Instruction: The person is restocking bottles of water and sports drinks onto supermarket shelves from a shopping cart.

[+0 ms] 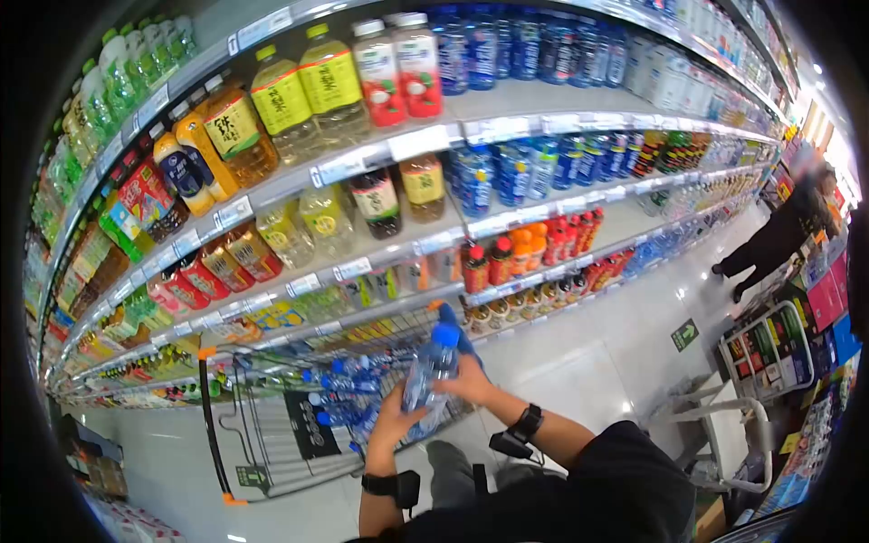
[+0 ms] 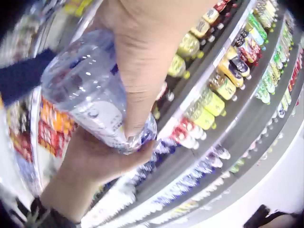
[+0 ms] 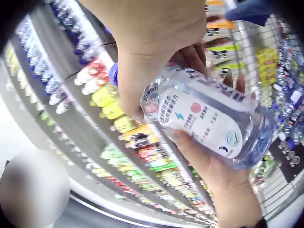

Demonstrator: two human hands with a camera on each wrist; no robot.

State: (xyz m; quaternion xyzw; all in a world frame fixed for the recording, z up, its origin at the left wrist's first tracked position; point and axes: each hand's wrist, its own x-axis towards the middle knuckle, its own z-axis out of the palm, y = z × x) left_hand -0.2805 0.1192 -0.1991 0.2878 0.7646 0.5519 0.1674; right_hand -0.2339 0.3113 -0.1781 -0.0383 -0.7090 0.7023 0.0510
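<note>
A clear plastic bottle with a blue cap is held up in both hands over the near side of a shopping cart. My left hand grips the bottle's body near its base. My right hand grips the upper part, close below the cap in the head view. In the right wrist view the bottle lies slanted, its printed white oval label showing, with the left hand's thumb against its side. Several similar blue-capped bottles lie in the cart beneath.
Long shelves of drinks curve along the front and left. A person in dark clothes stands in the aisle at right. A white step stool and a display rack stand at right. A long blue thing shows behind the bottle.
</note>
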